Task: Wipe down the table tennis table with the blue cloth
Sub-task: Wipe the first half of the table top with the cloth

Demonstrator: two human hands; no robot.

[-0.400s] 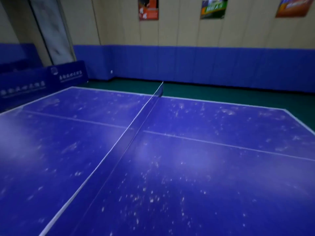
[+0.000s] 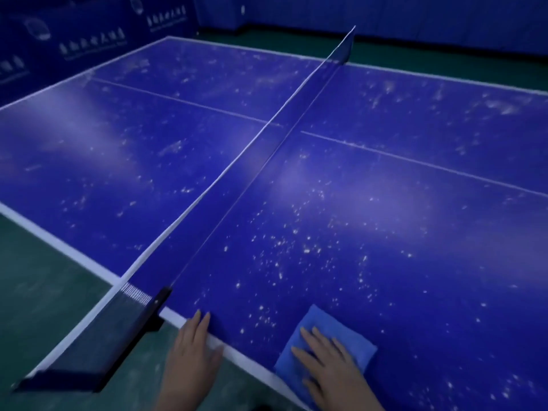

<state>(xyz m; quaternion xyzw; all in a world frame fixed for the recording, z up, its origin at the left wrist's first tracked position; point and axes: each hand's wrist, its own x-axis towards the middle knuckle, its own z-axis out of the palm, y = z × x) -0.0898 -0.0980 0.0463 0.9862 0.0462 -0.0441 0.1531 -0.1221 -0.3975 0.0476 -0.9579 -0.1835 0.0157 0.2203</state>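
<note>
Hands appeared — right hand [image 2: 326, 360] flat on part-hidden blue cloth [image 2: 320, 318], left hand [image 2: 192, 348] flat on table [image 2: 385, 232] edge.

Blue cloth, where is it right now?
In the head view, the blue cloth lies lower right, at the near edge of the table, flat under the right hand.

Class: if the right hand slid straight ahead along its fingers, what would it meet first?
The right hand lies flat on the blue cloth, fingers pointing up-left. First come white specks on the table; beyond them, probably the net, though depth is unclear.
</note>
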